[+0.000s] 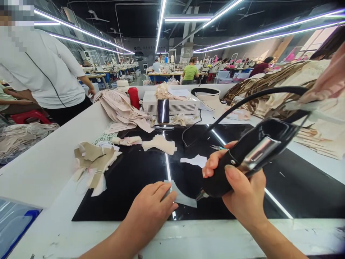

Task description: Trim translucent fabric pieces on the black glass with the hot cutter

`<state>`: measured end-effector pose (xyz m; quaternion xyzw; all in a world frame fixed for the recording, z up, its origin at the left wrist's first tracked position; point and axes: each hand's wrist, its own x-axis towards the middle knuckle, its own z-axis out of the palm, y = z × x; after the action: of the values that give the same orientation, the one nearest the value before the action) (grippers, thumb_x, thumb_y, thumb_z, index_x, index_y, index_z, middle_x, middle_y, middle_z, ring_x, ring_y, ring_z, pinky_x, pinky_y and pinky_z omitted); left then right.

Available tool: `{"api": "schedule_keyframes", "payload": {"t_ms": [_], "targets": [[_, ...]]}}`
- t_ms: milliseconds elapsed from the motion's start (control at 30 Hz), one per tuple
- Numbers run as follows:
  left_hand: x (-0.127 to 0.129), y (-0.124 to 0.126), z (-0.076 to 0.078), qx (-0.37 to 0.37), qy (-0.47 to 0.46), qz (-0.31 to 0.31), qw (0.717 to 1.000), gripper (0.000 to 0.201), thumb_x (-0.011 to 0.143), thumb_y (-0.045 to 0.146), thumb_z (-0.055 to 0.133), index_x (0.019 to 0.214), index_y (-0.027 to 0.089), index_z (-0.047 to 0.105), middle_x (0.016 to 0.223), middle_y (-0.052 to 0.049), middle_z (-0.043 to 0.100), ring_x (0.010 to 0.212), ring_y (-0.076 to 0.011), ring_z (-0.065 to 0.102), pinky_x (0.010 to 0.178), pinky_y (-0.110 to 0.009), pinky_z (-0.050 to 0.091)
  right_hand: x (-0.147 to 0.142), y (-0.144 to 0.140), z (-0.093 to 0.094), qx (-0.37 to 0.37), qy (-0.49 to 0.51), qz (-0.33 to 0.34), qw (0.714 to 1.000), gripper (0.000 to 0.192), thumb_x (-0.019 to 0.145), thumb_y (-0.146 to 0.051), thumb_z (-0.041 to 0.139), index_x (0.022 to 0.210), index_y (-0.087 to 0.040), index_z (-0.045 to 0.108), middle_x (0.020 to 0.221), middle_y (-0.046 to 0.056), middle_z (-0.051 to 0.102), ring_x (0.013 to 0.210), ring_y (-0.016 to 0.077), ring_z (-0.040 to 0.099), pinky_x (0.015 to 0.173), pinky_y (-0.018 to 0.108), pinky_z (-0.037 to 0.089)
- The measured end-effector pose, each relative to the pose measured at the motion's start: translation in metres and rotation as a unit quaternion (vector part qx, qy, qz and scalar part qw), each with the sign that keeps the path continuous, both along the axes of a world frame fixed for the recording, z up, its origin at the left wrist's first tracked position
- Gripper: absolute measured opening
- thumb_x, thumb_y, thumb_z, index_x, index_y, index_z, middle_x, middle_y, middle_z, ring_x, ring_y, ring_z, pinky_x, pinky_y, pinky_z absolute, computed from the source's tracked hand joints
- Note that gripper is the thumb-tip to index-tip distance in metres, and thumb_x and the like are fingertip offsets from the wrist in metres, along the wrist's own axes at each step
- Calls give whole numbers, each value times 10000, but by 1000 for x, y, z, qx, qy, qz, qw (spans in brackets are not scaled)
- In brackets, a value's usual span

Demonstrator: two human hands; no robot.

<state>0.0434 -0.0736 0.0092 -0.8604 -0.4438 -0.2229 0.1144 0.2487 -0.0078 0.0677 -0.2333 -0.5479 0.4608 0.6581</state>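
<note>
Near the front edge of the bench (48,162), on the black mat (129,180): our left hand (151,208) lies flat with fingers spread, pressing down a small pale fabric piece (183,197), likely so it does not slide under the tool.

Our right hand (242,194) is wrapped tight around a black handheld tool (253,154), thumb on top. Its tip points down at the mat, just beside the pinned piece's right edge. We cannot tell whether tip and cloth touch. A black cable (242,102) arcs from the tool's rear toward the back of the bench.

Another white cut piece (195,160) lies on the mat behind the tool. Cream scraps (159,144) sit mid-mat. A bundle of tan pieces (93,162) overhangs the mat's left edge.

At the back edge: a white box unit (172,102), a dark cylinder (163,110) and a red bottle (134,98).

Stacked fabric (269,90) at the right side is cut off by the frame. A person in a white shirt (45,68) stands beyond the left edge. The tool's working end is hard to make out, being partly hidden by our fingers.
</note>
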Motion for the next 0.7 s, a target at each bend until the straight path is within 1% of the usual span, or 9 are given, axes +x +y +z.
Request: {"api": "schedule_keyframes", "payload": {"t_ms": [233, 400, 600, 700], "targets": [[0, 0, -1, 10, -2, 1, 1000, 347, 1077, 290, 358, 1111, 153, 674, 1161, -110, 728, 1028, -268, 712, 812, -435, 645, -2, -1, -4, -4, -1, -3, 1000, 337, 882, -374, 738, 1141, -293, 538, 798, -31, 645, 642, 162, 606, 614, 346, 522], [-1, 1, 0, 10, -3, -2, 1000, 331, 1074, 284, 369, 1113, 151, 669, 1156, -113, 728, 1019, -266, 713, 807, -433, 645, -2, -2, -2, -10, -9, -12, 1000, 290, 901, -341, 716, 1127, -295, 541, 790, -34, 647, 637, 162, 607, 628, 354, 523], [-1, 0, 0, 7, -1, -2, 1000, 326, 1074, 280, 368, 1107, 147, 664, 1142, -117, 726, 1019, -265, 710, 816, -431, 643, 0, -7, 0, 1, 13, 14, 1000, 315, 883, -351, 734, 1138, -289, 558, 789, -30, 648, 638, 157, 596, 608, 333, 529], [0, 0, -1, 5, -2, -4, 1000, 322, 1072, 287, 373, 1108, 145, 660, 1126, -119, 726, 1009, -269, 710, 816, -443, 642, 0, -10, -3, -9, 5, 18, 1000, 299, 896, -343, 723, 1141, -298, 557, 791, -30, 647, 648, 158, 596, 622, 336, 531]]}}
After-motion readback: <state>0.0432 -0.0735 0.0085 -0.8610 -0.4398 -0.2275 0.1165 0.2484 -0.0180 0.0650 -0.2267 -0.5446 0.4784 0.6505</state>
